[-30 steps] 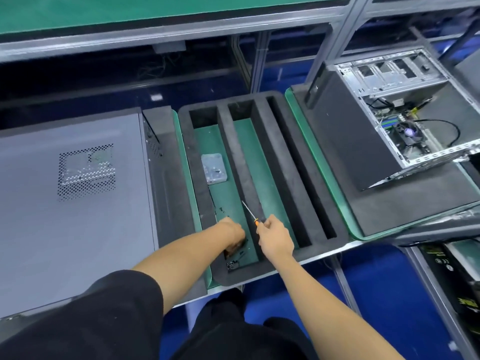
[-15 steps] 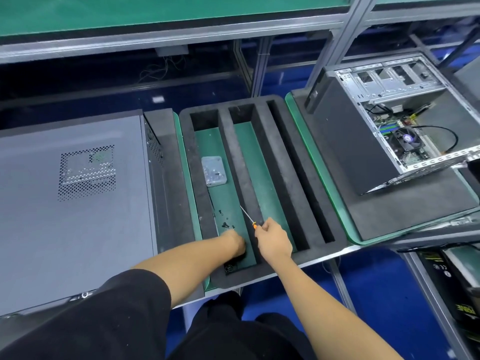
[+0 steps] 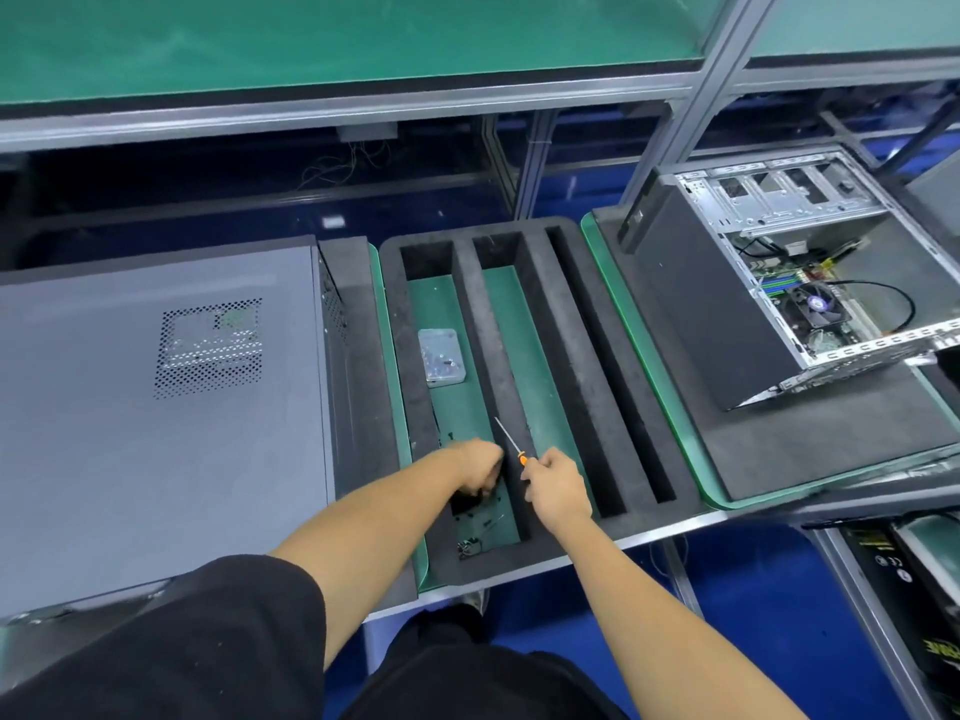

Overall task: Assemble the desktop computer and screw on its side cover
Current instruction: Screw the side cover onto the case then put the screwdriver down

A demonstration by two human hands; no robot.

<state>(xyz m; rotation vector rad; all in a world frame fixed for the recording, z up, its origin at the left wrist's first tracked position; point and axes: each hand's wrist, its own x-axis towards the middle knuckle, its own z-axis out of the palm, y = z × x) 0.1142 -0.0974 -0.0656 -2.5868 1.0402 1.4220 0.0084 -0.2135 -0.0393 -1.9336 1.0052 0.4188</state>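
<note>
A closed grey computer case [image 3: 156, 407] lies flat on the left, its vented side cover facing up. Beside it sits a black foam tray [image 3: 566, 356] with long slots. My left hand [image 3: 480, 465] reaches down into the leftmost slot among small black screws [image 3: 485, 522]; its fingers are curled downward, and what they hold is hidden. My right hand [image 3: 556, 485] grips a screwdriver [image 3: 511, 444] with an orange collar, its thin shaft pointing up and left over the foam divider.
A clear plastic screw box [image 3: 441, 356] lies farther up the same slot. An open computer case [image 3: 795, 288] with its fan and cables showing stands on a foam pad at the right. Aluminium frame posts rise behind the bench.
Both hands stayed at the near end of the tray. My left hand shifted slightly within the slot. The camera view rose a little.
</note>
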